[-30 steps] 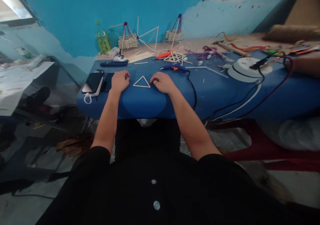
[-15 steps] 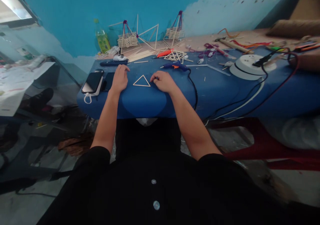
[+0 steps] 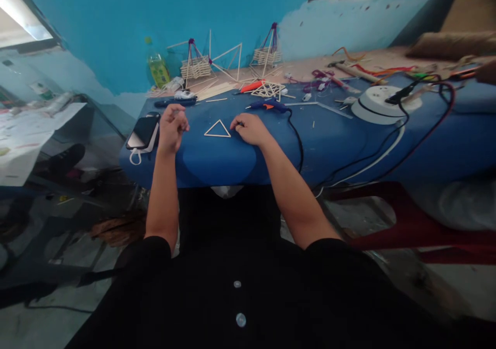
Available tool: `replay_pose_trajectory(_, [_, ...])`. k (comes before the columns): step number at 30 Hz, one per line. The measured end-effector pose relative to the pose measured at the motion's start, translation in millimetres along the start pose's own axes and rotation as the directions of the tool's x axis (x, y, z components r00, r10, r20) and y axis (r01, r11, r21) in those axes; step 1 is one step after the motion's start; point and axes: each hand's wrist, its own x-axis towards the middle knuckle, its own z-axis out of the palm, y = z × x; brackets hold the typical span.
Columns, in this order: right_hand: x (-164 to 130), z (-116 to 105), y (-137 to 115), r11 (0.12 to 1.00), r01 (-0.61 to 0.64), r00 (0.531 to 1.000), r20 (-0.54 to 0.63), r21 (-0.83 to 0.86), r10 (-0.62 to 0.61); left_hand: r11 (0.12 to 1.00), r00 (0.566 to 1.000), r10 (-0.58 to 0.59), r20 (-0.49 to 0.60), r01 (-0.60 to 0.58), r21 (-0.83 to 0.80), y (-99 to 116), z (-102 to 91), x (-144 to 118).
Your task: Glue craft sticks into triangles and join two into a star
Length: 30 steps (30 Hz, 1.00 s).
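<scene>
A: Fingers first. What's the right hand (image 3: 250, 128) doing?

B: Fingers curled loosely, tips down on the desk (image 3: 349, 142) just beside the right corner of the stick triangle (image 3: 217, 129). May be touching that corner, can't tell for sure. Not gripping anything I can see.

A: And the left hand (image 3: 170, 127)?

B: Raised off the desk, left of centre frame, fingers bunched into a loose fist. If sth small is pinched inside, it's hidden, so can't tell. It's apart from the triangle.

A: Where's the triangle exactly?

B: Flat on the blue desk, centre frame, between the two hands, near the front edge.

A: How would it handle?

B: My guess: v. light, three thin wooden sticks joined at the corners. Stiff along each stick but weak at the joints, prob. glue. Squeeze across it and a corner could pop. Better to pinch one stick mid-length, or lift at a corner w/ two fingertips, no twisting. Light enough to skid on the smooth desk if nudged.

A: What's around it?

B: Glue gun (image 3: 271, 105) just above the right hand, black cord running off the front edge. Phone (image 3: 142, 131) left of the left hand. Further back, upper centre, stick frames (image 3: 211, 62) and loose sticks (image 3: 215, 90).
</scene>
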Motion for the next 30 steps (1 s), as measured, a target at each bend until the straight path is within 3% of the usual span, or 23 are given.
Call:
replay_pose_trajectory(3, [0,0,-1,1.0,-0.005,1.0,-0.003,0.001,0.005,0.979,0.98,0.177,-0.086,-0.185,-0.083,39,-22.4,-11])
replay_pose_trajectory(4, [0,0,-1,1.0,-0.006,1.0,-0.003,0.001,0.006,0.934,0.918,0.333,-0.214,-0.352,-0.056,50,-30.6,-13])
replay_pose_trajectory(5, [0,-1,-1,1.0,-0.006,1.0,-0.003,0.001,0.006,0.905,0.873,0.415,-0.256,-0.425,0.014,60,-37.8,-15])
replay_pose_trajectory(6, [0,-1,0,1.0,-0.005,1.0,-0.002,0.001,0.005,0.901,0.865,0.431,-0.256,-0.428,0.07,66,-42.9,-17])
replay_pose_trajectory(7, [0,-1,0,1.0,-0.004,1.0,-0.001,0.002,0.004,0.909,0.877,0.416,-0.242,-0.407,0.089,70,-45.2,-19])
replay_pose_trajectory(8, [-1,-1,0,1.0,-0.004,1.0,0.0,0.002,0.004,0.935,0.919,0.354,-0.173,-0.345,0.083,71,-44.3,-21])
replay_pose_trajectory(10, [-1,-1,0,1.0,-0.002,1.0,-0.003,0.005,0.002,0.983,0.987,0.151,0.053,-0.155,0.101,66,-32.8,-24])
replay_pose_trajectory(11, [-1,-1,1,1.0,-0.001,1.0,-0.005,0.006,0.001,0.982,0.987,0.037,0.154,-0.064,0.176,60,-23.3,-25])
replay_pose_trajectory(13, [-1,-1,1,1.0,0.001,1.0,-0.009,0.009,-0.001,0.912,0.962,-0.117,0.246,0.006,0.411,46,-1.1,-25])
replay_pose_trajectory(17, [-2,-1,0,1.0,0.014,1.0,-0.006,0.009,-0.014,0.69,0.92,-0.264,0.289,-0.029,0.723,20,33.8,-16])
replay_pose_trajectory(21, [-4,-2,-4,0.999,0.04,0.999,0.012,0.017,-0.04,0.553,0.886,-0.372,0.275,-0.026,0.832,2,41.1,-11])
replay_pose_trajectory(26, [-8,-4,-7,0.996,0.064,0.997,0.049,0.064,-0.067,0.562,0.863,-0.385,0.328,-0.063,0.825,-6,34.4,-14])
replay_pose_trajectory(30, [-9,-6,-7,0.992,0.05,0.996,0.062,0.119,-0.057,0.515,0.86,-0.388,0.332,-0.097,0.851,-10,33.3,-15])
